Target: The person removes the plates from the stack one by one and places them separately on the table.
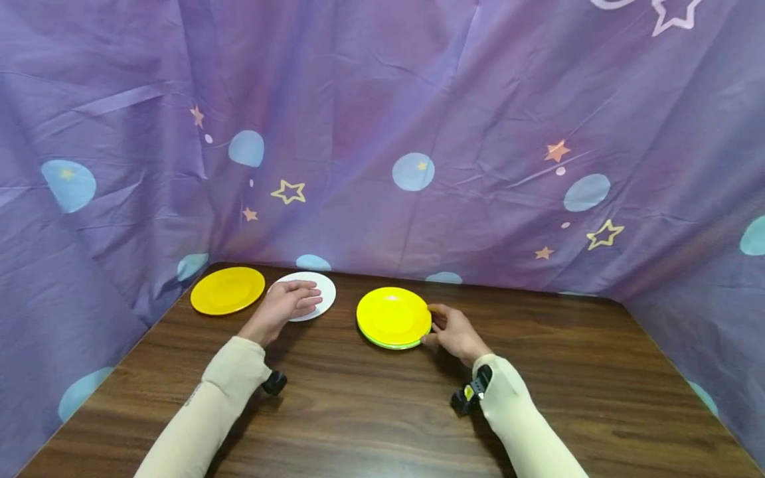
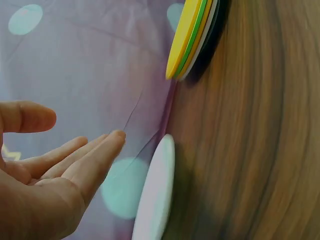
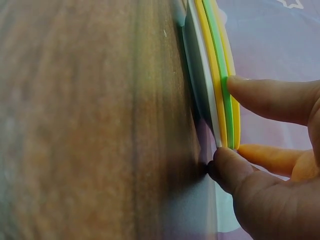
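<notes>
Over the white plate [image 1: 325, 292] at the back left, my left hand [image 1: 287, 305] hovers with fingers extended and holds nothing. The left wrist view shows a gap between those fingers [image 2: 97, 162] and the plate's rim. Right of it stands a stack of plates [image 1: 391, 318], a yellow one on top. Green, yellow and white rims [image 3: 210, 75] show beneath in the right wrist view. My right hand [image 1: 457, 332] is at the stack's right edge, thumb and fingers spread along the rims, fingertips touching or very close to them.
A single yellow plate [image 1: 227, 291] lies at the table's back left corner, left of the white one. The brown wooden table [image 1: 358, 411] ends at a purple curtain [image 1: 358, 133] with stars and dots, which hangs behind and at both sides.
</notes>
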`<state>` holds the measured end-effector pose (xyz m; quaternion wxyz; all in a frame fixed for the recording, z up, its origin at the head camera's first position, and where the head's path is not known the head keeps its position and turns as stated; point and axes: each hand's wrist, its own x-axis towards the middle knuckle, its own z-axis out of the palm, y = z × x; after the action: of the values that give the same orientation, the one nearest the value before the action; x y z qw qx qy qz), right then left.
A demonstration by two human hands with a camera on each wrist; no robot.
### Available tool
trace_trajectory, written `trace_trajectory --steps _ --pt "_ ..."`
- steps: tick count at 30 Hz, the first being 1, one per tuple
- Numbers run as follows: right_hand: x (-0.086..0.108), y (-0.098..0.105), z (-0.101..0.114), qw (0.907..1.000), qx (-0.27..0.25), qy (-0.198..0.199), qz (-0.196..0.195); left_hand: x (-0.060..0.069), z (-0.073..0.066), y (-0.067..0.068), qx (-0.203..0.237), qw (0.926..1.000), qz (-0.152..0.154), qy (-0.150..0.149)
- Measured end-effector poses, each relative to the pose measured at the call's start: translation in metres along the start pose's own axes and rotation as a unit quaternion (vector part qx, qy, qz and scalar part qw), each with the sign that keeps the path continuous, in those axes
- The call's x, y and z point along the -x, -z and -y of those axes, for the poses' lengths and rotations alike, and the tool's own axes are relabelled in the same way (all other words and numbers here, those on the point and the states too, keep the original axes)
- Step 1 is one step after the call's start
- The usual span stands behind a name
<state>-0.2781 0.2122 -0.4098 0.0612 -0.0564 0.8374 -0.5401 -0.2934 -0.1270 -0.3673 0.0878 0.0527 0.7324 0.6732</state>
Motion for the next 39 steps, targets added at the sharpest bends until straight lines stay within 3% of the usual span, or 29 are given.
trace_trajectory --steps 5,12,24,31,39 --pt "0.001 0.002 0.001 0.9999 -0.001 -0.011 -0.001 -0.009 0.008 -0.018 0.011 0.9989 0.042 0.018" --pt "0.002 0.001 -0.001 0.9997 0.005 -0.022 -0.001 -0.013 0.011 -0.038 0.009 0.9971 0.066 0.039" --pt "0.001 0.000 -0.002 0.9996 0.001 -0.028 -0.006 -0.021 0.016 -0.059 0.010 0.9972 0.053 0.051" --pt "0.000 -0.003 -0.002 0.9998 -0.016 -0.012 -0.006 -0.023 0.020 -0.063 0.014 0.9966 0.061 0.055" --pt "0.000 -0.003 -0.001 0.9998 -0.007 -0.008 -0.015 -0.024 0.024 -0.067 -0.020 0.9982 0.037 0.043"
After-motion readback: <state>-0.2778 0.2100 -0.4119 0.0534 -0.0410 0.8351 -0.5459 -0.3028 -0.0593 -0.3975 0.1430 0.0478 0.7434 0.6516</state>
